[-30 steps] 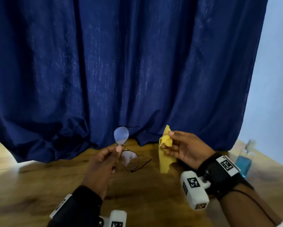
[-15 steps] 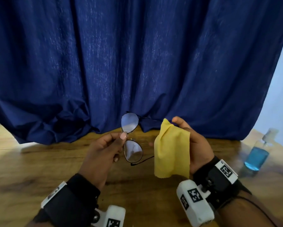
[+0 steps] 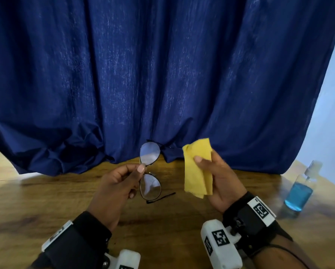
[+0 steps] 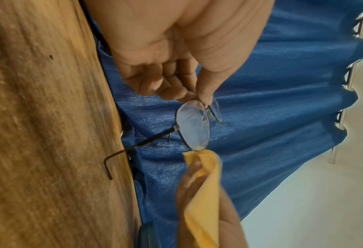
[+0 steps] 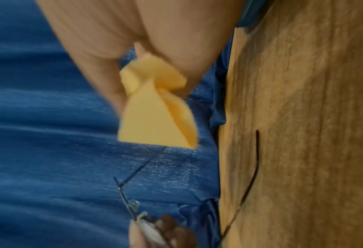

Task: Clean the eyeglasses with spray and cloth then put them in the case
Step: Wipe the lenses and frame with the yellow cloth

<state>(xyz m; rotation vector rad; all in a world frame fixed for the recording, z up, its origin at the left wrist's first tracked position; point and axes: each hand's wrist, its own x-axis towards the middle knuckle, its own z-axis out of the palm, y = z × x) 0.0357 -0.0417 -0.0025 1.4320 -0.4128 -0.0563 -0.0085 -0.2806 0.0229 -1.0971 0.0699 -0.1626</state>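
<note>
Head view shows my left hand (image 3: 116, 188) pinching the thin black wire-framed eyeglasses (image 3: 150, 171) at the bridge, thumb and forefinger pressed together on the metal between the two oval lenses. From that pinch one lens stands up and away from me against the dark blue pleated curtain (image 3: 162, 74), the other hangs down toward me above the brown wood-grain table (image 3: 46, 200), and both temple arms stick out to the right of my fingers. Left wrist view confirms it: my thumb and forefinger close on the frame (image 4: 194, 125) right at the nose pads, the other fingers curled loosely behind.

My right hand (image 3: 221, 181) holds the soft yellow cleaning cloth (image 3: 198, 169), thumb pressed on its front and fingers behind, so the fabric drapes down from the grip. It sits just beside the glasses, to the right of my left-hand pinch, not touching them in the head view. Right wrist view shows the cloth (image 5: 157, 115) bunched at my fingertips, blurred.

Well off to the right of my right wrist stands the clear plastic spray bottle of blue liquid (image 3: 302, 191), upright on the table.
</note>
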